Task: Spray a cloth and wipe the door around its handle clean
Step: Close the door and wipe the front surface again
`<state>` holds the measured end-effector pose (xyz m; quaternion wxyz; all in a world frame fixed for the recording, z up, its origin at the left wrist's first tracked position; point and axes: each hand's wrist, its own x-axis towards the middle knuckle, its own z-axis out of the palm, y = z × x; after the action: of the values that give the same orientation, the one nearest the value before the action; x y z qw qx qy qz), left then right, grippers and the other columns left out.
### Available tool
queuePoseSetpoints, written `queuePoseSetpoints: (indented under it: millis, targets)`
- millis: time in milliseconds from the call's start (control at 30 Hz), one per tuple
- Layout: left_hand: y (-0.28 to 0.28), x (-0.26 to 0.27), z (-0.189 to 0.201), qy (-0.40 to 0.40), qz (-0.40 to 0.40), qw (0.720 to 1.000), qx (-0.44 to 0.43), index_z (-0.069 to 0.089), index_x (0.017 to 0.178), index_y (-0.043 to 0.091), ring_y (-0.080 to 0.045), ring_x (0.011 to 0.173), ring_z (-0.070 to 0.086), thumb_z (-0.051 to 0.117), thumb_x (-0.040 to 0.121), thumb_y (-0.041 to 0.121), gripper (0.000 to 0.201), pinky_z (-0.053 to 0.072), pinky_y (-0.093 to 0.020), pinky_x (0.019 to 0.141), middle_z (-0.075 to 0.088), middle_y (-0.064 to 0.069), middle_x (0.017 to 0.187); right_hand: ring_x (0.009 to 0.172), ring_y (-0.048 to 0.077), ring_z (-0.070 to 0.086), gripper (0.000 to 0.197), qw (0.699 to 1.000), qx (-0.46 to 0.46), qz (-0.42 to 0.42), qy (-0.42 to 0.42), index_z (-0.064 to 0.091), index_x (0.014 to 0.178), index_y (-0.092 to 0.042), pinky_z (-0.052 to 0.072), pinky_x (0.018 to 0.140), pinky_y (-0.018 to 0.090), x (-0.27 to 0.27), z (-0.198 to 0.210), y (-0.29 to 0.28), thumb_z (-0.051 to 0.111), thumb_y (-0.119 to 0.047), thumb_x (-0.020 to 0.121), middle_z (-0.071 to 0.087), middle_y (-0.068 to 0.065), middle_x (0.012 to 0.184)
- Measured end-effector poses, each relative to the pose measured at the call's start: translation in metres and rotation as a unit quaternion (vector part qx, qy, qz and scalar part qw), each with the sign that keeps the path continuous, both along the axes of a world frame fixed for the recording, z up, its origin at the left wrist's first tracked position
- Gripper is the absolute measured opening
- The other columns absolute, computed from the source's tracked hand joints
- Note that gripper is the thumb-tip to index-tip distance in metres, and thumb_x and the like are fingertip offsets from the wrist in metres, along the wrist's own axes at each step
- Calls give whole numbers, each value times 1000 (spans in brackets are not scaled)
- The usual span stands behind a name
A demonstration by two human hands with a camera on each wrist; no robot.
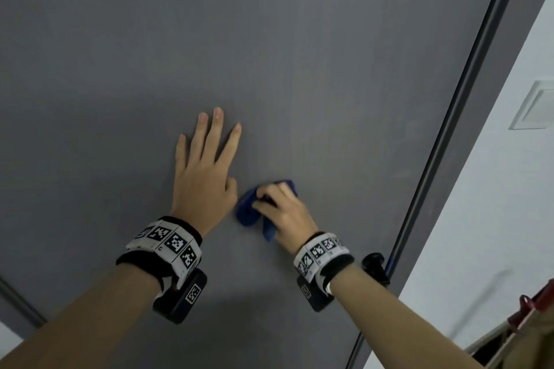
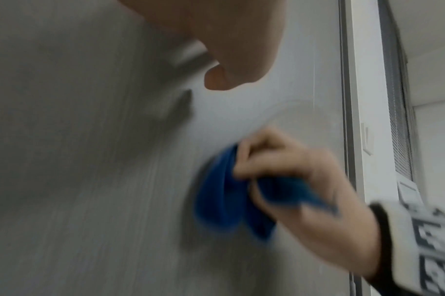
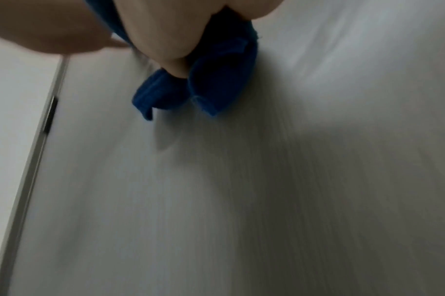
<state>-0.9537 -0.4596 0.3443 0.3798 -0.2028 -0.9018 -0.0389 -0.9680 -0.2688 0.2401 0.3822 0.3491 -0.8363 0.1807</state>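
A grey door fills the head view. My left hand lies flat on it, fingers straight and spread. Just to its right, my right hand grips a bunched blue cloth and presses it against the door. The black door handle sticks out below and to the right of my right wrist, near the door's edge. In the left wrist view the blue cloth is blurred under my right hand. The right wrist view shows the cloth folded under my fingers.
The dark door frame runs along the door's right edge. Beyond it is a white wall with a white switch plate. A dark red object shows at the lower right corner.
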Motion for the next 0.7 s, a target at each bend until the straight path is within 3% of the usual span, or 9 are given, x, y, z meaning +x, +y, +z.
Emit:
queuePoseSetpoints:
  millis: [67,133,233,333,467,533,633,700]
  targets:
    - [0,1,-2,-2,-3,1000,-2,22,157,17,-32,154,2,55,71,6,93,19,-62,117,2,-11,167,105,29,50,30,996,68,12,-60,73,103,-4,56,69,42,4,-26,10,77,-5,72,62,16,118]
    - [5,2,-4,-4,0,1000,2,23,157,17,-33,154,1,54,72,7,91,19,-62,117,1,-14,166,101,28,52,25,995,69,18,-72,75,99,-5,56,69,42,9,-22,29,76,-6,74,63,15,115]
    - [26,3,-8,-7,-3,1000,22,23,156,16,-32,154,0,55,71,7,91,16,-63,117,0,-17,166,91,32,60,16,995,-92,-6,-22,76,96,-3,52,78,37,14,21,61,66,-1,83,63,16,106]
    - [60,5,-12,-7,-32,999,33,23,157,15,-31,154,0,57,69,6,95,14,-62,118,1,-16,166,93,33,60,23,974,-206,-84,30,75,94,1,50,82,35,23,52,105,65,13,77,60,17,103]
    - [104,7,-12,2,-84,996,17,25,156,14,-30,154,3,56,68,6,94,12,-59,120,4,-15,166,98,33,58,24,963,-200,-179,38,70,97,1,50,84,43,41,54,184,65,11,77,58,17,106]
    - [122,8,-10,6,-104,995,7,26,155,14,-29,154,5,55,69,7,91,12,-57,121,7,-14,166,101,30,58,25,953,-215,-209,45,68,98,1,51,86,42,45,61,214,64,11,76,57,16,109]
    - [146,8,-9,0,-128,992,-15,27,155,14,-27,154,8,53,71,9,88,11,-55,121,10,-11,166,99,31,59,24,954,-206,-205,69,68,98,1,51,85,37,46,66,236,62,12,77,58,16,108]
    - [161,7,-13,-8,-135,990,-38,27,155,14,-26,154,7,52,73,10,87,10,-54,121,11,-10,166,96,34,59,21,966,-163,-192,57,69,96,0,50,84,38,44,49,238,63,8,78,60,15,105]
